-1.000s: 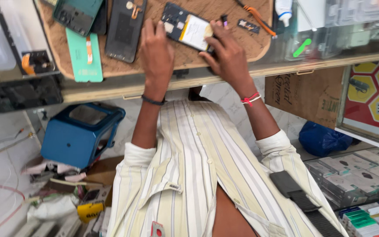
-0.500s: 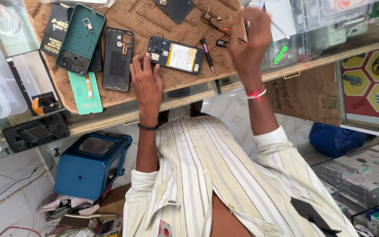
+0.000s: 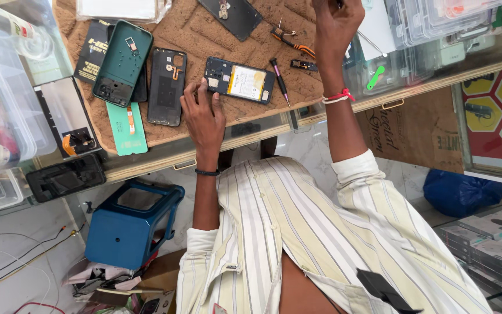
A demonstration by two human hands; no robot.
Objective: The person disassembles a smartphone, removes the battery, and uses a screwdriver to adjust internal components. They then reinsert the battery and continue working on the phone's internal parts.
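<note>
1. Fingers of the left hand rest spread on the opened black phone with yellow battery, gripping nothing.
2. Right hand is raised; grip unclear.
3. Both sit over a brown textured mat on the glass-topped bench.
4. Blue plastic stool stands on the pale floor.

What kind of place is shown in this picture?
Most likely a phone repair counter. An opened phone with its battery exposed lies on a brown mat under the left hand, beside detached back covers, a small screwdriver and clear parts boxes.
</note>
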